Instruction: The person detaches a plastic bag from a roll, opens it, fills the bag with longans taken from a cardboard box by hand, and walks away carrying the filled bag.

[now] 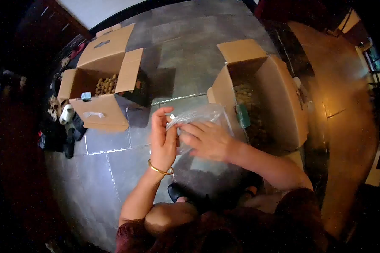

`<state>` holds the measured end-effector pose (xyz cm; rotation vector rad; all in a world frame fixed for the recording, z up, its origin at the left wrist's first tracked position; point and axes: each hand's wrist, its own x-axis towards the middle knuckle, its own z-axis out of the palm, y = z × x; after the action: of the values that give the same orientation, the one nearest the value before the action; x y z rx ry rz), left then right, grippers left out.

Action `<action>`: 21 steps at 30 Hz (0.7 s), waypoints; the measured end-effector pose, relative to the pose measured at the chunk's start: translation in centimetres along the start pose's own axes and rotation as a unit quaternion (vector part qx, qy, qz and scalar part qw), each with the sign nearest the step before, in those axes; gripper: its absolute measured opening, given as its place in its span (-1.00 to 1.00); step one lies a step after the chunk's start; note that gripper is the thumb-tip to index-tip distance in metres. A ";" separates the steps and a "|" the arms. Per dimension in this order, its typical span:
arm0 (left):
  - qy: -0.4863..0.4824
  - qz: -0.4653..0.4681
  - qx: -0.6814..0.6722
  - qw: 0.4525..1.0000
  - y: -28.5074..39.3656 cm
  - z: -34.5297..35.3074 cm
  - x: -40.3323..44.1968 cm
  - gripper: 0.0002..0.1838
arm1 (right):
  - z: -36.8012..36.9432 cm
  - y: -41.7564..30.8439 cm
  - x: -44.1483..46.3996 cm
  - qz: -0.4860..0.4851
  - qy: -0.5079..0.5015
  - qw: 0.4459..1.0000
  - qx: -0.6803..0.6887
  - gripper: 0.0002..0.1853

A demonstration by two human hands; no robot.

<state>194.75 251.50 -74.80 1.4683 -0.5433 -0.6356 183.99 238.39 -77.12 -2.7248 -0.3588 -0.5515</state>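
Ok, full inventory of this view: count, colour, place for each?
left box: 1, brown cardboard, open, upper left
right box: 1, brown cardboard, open, right of centre
round pieces: too many to count, brown, inside left box
small item: 1, pale blue, at left box's near edge
green item: 1, green, at right box's left side
shoes: several, white and dark, left of left box
floor: 1, grey tiles, under the boxes
wall: 1, pale, top left
clear plastic bag: 1, transparent, at both hands
bracelet: 1, gold, left wrist
left hand: 1, bare, centre
right hand: 1, bare, centre, blurred
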 end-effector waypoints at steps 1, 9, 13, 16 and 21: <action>-0.016 -0.033 -0.017 0.999 0.5 0.0 -0.1 -0.54 | 1.3 0.4 -0.1 0.043 -0.007 0.999 0.025 -0.75; -0.064 0.158 0.285 0.943 -2.1 -3.1 0.6 -0.77 | 0.7 1.8 -1.0 0.180 -0.204 0.962 -0.002 -0.64; -0.040 0.168 0.489 0.855 -0.8 -2.4 0.9 -0.69 | 1.1 1.3 -1.0 0.226 -0.156 0.961 0.023 -0.72; -0.001 0.155 0.531 0.833 -1.4 -2.5 1.5 -0.69 | 0.2 0.8 -0.7 0.214 -0.159 0.963 0.038 -0.79; -0.001 0.091 0.622 0.778 -2.9 -2.5 1.8 -0.58 | 0.9 -0.6 -2.7 0.119 -0.267 0.956 0.001 -0.77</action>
<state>197.63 252.08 -77.86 2.5933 -1.2200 -0.0289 181.67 238.79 -78.85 -2.8222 -0.1498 0.2599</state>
